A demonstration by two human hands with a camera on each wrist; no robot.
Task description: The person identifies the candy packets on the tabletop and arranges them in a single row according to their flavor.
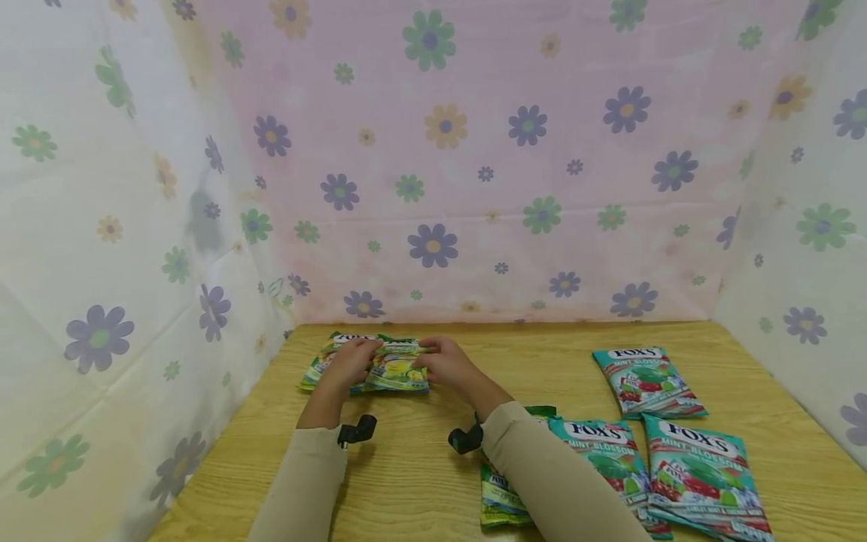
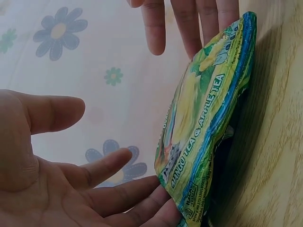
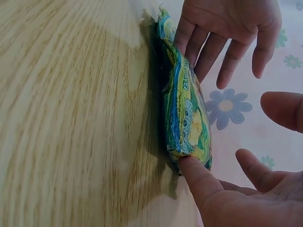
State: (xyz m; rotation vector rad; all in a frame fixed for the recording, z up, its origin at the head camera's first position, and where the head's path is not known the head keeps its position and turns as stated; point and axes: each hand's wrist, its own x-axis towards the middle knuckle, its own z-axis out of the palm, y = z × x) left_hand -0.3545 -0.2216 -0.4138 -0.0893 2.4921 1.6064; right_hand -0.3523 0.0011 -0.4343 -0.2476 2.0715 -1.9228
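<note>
A yellow-green candy bag (image 1: 398, 369) lies on the table at the back left, lettered "Mango tea & apple tea" in the left wrist view. My left hand (image 1: 355, 361) is at its left side, with extended fingertips touching the bag's edge in the left wrist view. At the opposite side is my right hand (image 1: 447, 363), one fingertip against the bag's corner in the right wrist view. Both thumbs stand away from the bag there. Another yellow-green Fox's bag (image 1: 323, 366) lies just left, partly hidden by my left hand.
Teal Fox's Mint Blossom bags lie on the right: one farther back (image 1: 649, 382), others nearer, including a front right bag (image 1: 707, 474) and a bag beside my sleeve (image 1: 599, 452). Yellow-green bags (image 1: 504, 500) lie partly under my right forearm. Flowered cloth (image 1: 474, 286) borders the wooden table.
</note>
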